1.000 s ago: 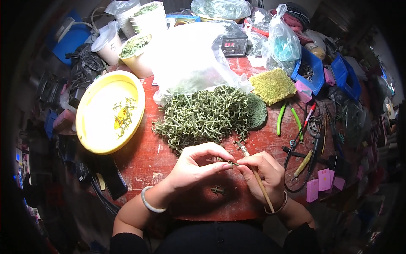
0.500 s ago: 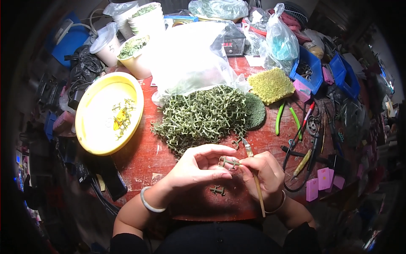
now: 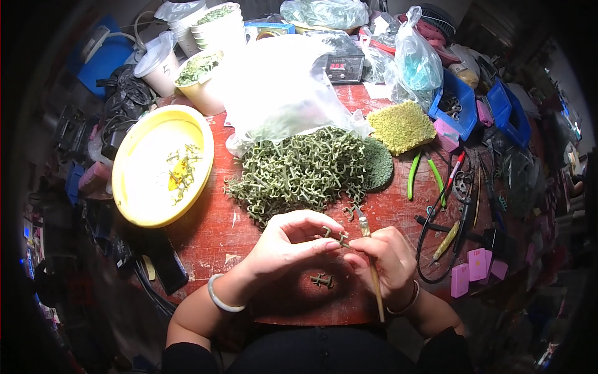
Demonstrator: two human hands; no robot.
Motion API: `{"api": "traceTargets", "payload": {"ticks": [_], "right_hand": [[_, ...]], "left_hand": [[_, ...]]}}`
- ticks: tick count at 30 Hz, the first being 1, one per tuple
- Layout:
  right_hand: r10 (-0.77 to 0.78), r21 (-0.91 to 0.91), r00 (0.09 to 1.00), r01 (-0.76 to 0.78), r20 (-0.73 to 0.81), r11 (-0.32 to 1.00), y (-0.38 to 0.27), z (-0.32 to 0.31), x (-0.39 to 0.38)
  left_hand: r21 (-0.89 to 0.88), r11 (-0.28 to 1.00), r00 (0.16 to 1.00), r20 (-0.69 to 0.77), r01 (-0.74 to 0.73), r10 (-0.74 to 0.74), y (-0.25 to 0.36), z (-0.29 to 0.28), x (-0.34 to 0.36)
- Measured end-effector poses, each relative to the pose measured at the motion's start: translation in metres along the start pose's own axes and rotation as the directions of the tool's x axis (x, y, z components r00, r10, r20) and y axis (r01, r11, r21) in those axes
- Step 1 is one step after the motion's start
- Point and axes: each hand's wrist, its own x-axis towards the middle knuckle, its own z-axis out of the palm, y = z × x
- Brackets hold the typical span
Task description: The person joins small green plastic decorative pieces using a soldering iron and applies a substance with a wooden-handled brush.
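Note:
Between the thumb and fingers of my left hand (image 3: 281, 248), which is closed in a pinch, sits a small green piece with hooked ends (image 3: 336, 236). My right hand (image 3: 392, 258) is closed around a slim knife-like tool (image 3: 376, 283) with a wooden handle, its metal tip pointing away from me. The right fingertips meet the near end of the green piece. Below my hands, a similar loose piece (image 3: 322, 280) lies on the red table. Just beyond them rises a large heap of green hooked pieces (image 3: 299, 171), spilling from a clear plastic bag (image 3: 283, 93).
On the left stands a yellow basin (image 3: 134, 193) with several pieces inside. A yellow sponge-like block (image 3: 402, 128) and a round green pad (image 3: 377, 163) border the heap. Green-handled pliers (image 3: 413, 176), a cabled pen tool (image 3: 445, 243) and pink blocks (image 3: 477, 264) lie right.
The green piece has turned and tilted in my left fingers. My right hand has shifted slightly, and its index finger now lies along the piece's end. The whole view has moved a little.

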Motion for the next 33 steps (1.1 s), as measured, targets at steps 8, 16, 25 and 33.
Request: {"api": "traceTargets", "payload": {"ticks": [8,16,25,33], "right_hand": [[-0.018,0.184,0.998,0.03,-0.067,0.982,0.005,-0.006,0.007],[0.006,0.153,0.996,0.008,-0.094,0.988,-0.001,-0.01,0.001],[0.001,0.166,0.994,0.018,-0.11,0.986,0.0,-0.01,0.001],[0.107,0.292,0.994,-0.095,-0.025,0.952,-0.003,-0.012,0.001]], "left_hand": [[-0.039,0.999,1.0,-0.002,-0.003,0.003,-0.003,-0.001,0.003],[0.011,0.998,0.998,0.021,-0.064,0.063,-0.002,-0.001,0.003],[0.044,0.995,0.996,0.029,-0.085,0.084,-0.003,-0.001,0.004],[0.191,0.968,0.986,0.052,-0.163,0.156,-0.001,-0.002,0.004]]}}
